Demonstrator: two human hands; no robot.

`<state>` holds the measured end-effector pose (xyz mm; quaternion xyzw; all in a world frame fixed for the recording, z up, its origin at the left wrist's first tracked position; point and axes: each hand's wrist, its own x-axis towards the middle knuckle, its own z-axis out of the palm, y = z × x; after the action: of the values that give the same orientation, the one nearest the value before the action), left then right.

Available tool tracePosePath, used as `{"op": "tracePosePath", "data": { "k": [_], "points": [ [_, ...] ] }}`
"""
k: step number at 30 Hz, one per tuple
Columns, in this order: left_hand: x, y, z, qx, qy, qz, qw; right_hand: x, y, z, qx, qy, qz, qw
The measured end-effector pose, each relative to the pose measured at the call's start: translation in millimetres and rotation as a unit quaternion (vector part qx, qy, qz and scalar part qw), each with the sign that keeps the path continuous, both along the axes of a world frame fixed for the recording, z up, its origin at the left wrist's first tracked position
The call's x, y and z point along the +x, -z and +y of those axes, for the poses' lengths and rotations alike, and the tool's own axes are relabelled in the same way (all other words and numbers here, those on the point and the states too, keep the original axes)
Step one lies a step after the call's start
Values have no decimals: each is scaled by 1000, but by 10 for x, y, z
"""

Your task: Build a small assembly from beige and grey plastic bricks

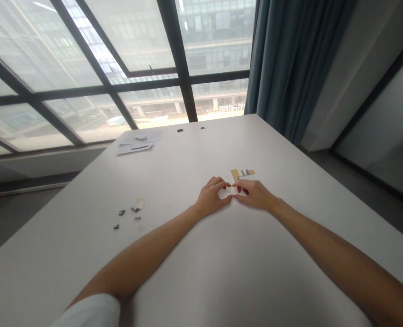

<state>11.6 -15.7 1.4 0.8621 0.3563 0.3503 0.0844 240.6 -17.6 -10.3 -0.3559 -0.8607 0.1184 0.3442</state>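
Yellow pieces (234, 173) beyond curled right hand (253, 193) and left hand (212, 195), papers (126, 149) farther, grips unclear.

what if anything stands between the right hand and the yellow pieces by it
Nothing visible does: the yellow pieces lie on the white table just beyond the right hand. Their near end meets the hand's outline in this view, so I cannot tell whether they touch.

Daylight fills dark-framed windows (143, 41); a blue curtain (293, 59) hangs beside them; a white table (174, 172) stands below.
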Motion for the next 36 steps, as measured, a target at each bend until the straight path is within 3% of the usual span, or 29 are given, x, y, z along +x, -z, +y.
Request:
{"op": "tracePosePath", "data": {
  "k": [36],
  "points": [
    [4, -15, 0, 4, -9, 0, 1000, -23, -48, -39, -14, 9, -3, 1000]
  ]
}}
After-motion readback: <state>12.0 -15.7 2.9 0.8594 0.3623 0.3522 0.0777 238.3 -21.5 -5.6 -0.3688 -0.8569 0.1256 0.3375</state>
